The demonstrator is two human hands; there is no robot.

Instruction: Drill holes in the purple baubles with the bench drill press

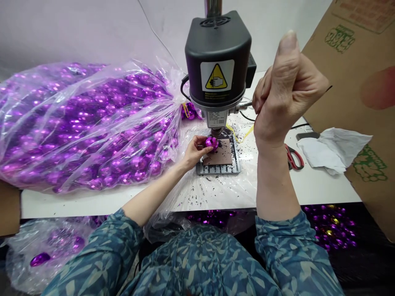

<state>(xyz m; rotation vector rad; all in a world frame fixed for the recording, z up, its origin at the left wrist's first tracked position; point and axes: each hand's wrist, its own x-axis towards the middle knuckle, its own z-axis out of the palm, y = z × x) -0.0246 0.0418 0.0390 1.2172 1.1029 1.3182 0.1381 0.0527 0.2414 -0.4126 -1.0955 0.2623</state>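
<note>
My left hand (pixel 196 151) pinches a shiny purple faceted ball (pixel 211 142) just below the spindle of a black drill press (pixel 218 53). Under the ball lies a flat brown board (pixel 222 155) on the machine's slotted metal base (pixel 216 169). Raised at the machine's right side, my right hand (pixel 282 88) is closed around the end of its metal lever (pixel 245 105). Most of the lever's grip is hidden by the fingers. Whether the drill tip touches the ball I cannot tell.
A big clear bag (pixel 92 127) of purple balls fills the table's left. Dark shavings litter the white table (pixel 101 203). To the right are red-handled scissors (pixel 294 157), crumpled white paper (pixel 331 150) and a cardboard box (pixel 348 53). More purple balls (pixel 335 230) sit below the table edge.
</note>
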